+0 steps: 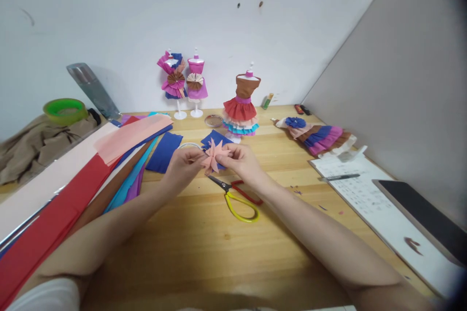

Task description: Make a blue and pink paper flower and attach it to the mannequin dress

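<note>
Above the middle of the table, a peach paper flower with pointed petals is held between both hands. My left hand pinches its left edge, and my right hand grips its right side with thumb and fingers. Just below the flower lie scissors with one yellow and one red handle loop, blades toward the flower. Behind the hands are a blue paper piece and, to the left, a larger blue sheet. A roll of tape is partly hidden behind my left hand.
Colored paper strips cover the left side. Two dressed mannequins and a third stand at the back. Rightward lie a ruffled dress form, a written sheet, a pen and a dark tablet-like slab.
</note>
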`<action>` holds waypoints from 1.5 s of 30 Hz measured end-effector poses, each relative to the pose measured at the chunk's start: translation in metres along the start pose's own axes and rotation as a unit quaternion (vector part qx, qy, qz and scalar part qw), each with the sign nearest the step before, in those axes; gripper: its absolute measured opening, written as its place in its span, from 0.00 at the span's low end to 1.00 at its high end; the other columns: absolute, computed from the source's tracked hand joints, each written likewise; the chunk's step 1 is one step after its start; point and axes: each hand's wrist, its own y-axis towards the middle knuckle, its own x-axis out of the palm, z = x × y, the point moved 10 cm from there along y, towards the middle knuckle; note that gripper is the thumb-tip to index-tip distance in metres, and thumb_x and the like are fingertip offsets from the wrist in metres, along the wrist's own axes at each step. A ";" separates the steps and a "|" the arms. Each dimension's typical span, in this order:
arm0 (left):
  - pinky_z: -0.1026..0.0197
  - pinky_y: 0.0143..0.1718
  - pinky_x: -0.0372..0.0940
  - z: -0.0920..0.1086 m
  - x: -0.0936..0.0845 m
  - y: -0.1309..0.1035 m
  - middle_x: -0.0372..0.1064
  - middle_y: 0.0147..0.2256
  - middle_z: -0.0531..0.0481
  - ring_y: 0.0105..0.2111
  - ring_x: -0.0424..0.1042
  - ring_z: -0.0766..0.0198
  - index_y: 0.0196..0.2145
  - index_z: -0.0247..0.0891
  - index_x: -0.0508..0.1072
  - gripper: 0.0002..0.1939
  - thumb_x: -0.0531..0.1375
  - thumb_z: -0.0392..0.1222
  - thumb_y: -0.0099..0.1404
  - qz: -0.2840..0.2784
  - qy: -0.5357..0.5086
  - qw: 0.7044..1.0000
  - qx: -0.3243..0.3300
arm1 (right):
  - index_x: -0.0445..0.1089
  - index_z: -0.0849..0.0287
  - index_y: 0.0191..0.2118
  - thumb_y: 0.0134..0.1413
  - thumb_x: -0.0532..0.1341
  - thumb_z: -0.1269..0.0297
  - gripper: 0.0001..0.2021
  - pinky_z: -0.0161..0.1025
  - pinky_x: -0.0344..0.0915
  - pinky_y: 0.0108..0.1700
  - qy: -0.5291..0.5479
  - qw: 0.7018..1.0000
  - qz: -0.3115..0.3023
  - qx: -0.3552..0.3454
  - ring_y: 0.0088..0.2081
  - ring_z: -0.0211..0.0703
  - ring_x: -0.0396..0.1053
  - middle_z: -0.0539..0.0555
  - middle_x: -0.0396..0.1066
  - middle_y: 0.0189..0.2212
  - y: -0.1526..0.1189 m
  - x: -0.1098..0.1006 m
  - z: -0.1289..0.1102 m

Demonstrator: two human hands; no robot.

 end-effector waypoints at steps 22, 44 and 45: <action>0.65 0.26 0.60 -0.027 0.001 0.002 0.71 0.21 0.48 0.21 0.66 0.68 0.23 0.31 0.76 0.15 0.66 0.48 0.53 -0.024 -0.141 0.985 -0.096 | 0.68 0.58 0.24 0.43 0.64 0.62 0.06 0.35 0.59 0.29 -0.017 0.999 0.013 -0.039 0.23 0.35 0.63 0.48 0.70 0.21 -0.001 0.000 -0.014; 0.60 0.36 0.66 -0.023 -0.028 0.004 0.76 0.37 0.43 0.37 0.73 0.57 0.39 0.34 0.77 0.21 0.64 0.53 0.55 0.081 -0.155 0.980 -0.099 | 0.70 0.59 0.26 0.39 0.69 0.58 0.11 0.35 0.61 0.29 0.104 0.994 -0.014 -0.013 0.22 0.35 0.65 0.48 0.71 0.20 0.005 0.004 0.001; 0.61 0.36 0.66 -0.030 -0.022 0.004 0.75 0.35 0.44 0.35 0.73 0.59 0.38 0.33 0.77 0.22 0.64 0.55 0.55 0.057 -0.185 0.973 -0.129 | 0.71 0.59 0.26 0.38 0.69 0.58 0.11 0.35 0.60 0.29 0.112 0.993 -0.016 -0.011 0.22 0.35 0.65 0.48 0.71 0.20 0.005 0.005 0.003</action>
